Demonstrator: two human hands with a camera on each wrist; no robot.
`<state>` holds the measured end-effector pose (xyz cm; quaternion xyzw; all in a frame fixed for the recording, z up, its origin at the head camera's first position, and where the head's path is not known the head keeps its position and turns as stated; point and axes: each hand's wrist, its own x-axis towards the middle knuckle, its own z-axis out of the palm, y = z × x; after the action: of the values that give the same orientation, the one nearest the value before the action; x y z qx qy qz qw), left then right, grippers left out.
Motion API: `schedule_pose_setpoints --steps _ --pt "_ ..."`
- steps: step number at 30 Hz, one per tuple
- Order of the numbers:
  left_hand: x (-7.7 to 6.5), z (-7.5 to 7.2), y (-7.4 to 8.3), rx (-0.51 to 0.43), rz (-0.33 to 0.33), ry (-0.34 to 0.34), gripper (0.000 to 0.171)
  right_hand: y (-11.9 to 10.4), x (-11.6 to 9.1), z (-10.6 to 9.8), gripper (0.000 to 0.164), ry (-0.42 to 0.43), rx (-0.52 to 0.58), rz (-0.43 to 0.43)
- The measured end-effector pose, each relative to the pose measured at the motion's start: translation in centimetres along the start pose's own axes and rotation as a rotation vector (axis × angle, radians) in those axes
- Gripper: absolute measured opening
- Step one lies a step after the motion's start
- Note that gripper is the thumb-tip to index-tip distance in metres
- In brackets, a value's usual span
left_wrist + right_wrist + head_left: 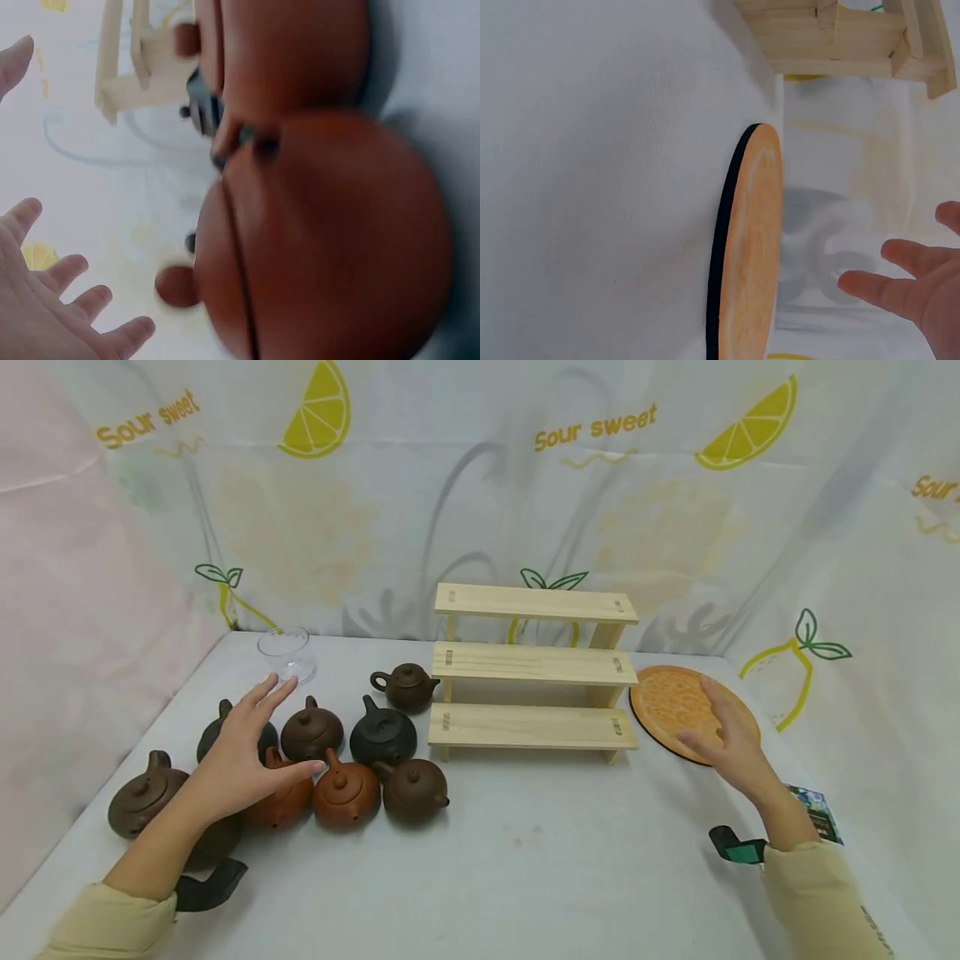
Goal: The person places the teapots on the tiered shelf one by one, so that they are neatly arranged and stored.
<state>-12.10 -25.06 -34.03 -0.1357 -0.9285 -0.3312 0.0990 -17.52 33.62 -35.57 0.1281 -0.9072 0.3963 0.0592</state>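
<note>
Over a group of several clay teapots at the left, my left hand (240, 756) hovers with fingers spread, holding nothing. Beneath it sit a reddish teapot (285, 802) and, partly hidden by the wrist, a dark brown one (217, 843). Beside them are another reddish teapot (347, 797), a brown teapot (415, 793), a black one (383, 737) and a small brown one (408, 689). My right hand (731, 747) hangs in the air over a round orange board (667, 702), fingers apart and gripping nothing. In the right wrist view the board's dark edge (720, 255) shows below the fingers.
A three-tier wooden shelf (532, 728) stands mid-table toward the back. Behind the left hand is a clear glass cup (287, 647). A brown teapot (142, 802) sits at the far left. Near the right wrist lies a colourful printed item (821, 810). Patterned cloth (465, 502) encloses the table.
</note>
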Motion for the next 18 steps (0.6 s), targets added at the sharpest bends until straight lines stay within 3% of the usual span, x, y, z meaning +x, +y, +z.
schedule_pose_setpoints --steps 6,18 --pt "0.2 1.7 0.6 -0.025 0.054 -0.022 0.102 0.2 0.4 1.0 0.087 -0.015 0.039 0.021" --pt "0.2 3.7 1.7 -0.063 0.146 -0.112 0.097 -0.1 1.7 2.2 0.090 -0.033 0.069 0.003"
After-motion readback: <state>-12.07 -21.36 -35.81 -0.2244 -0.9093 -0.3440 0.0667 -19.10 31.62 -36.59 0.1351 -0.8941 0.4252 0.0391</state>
